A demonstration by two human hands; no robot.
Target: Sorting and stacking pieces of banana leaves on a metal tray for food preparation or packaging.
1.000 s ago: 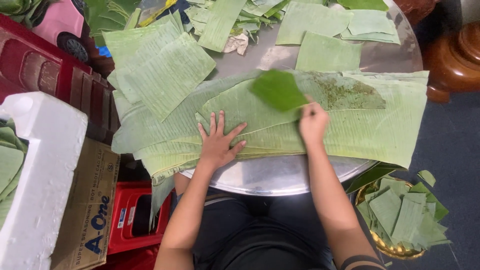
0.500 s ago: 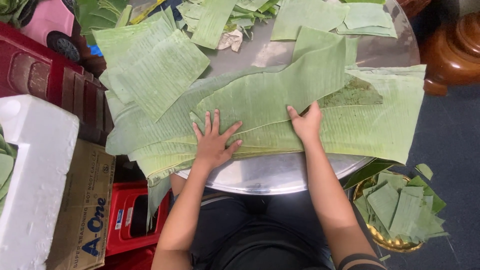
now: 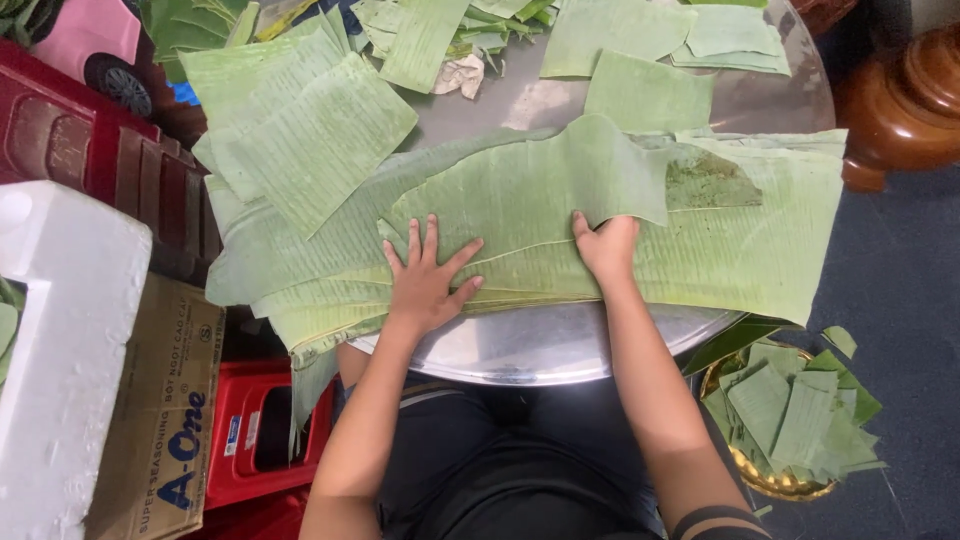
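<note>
Banana leaf point(image 3: 560, 215), large and pale green, spread across a round metal tray point(image 3: 520, 345), long axis running left to right and overhanging the tray's left and right edges. Far left of the tray: white foam box point(image 3: 60, 350), brown cardboard carton point(image 3: 165, 420), red plastic crate point(image 3: 255, 430). Up and left on the tray, a stack of cut leaf squares point(image 3: 300, 130). At the tray's near edge, left hand point(image 3: 428, 282) pressed flat on the leaf, fingers point(image 3: 415, 240) spread wide and pointing away from the body. Just to its right, right hand point(image 3: 605, 245) gripping the near edge of a smaller leaf sheet point(image 3: 590, 165), fingers curled together on that edge, sheet lying directly beyond the knuckles and covering most of a darker patch point(image 3: 705, 180). Both hands about equally close to the big leaf, right hand nearer the smaller sheet. Below and right of the tray, a gold bowl point(image 3: 775, 480) of leaf offcuts. Compared with a second ago: small folded dark-green piece then raised above the right hand, now a broad sheet laid flat; left hand unmoved.
</note>
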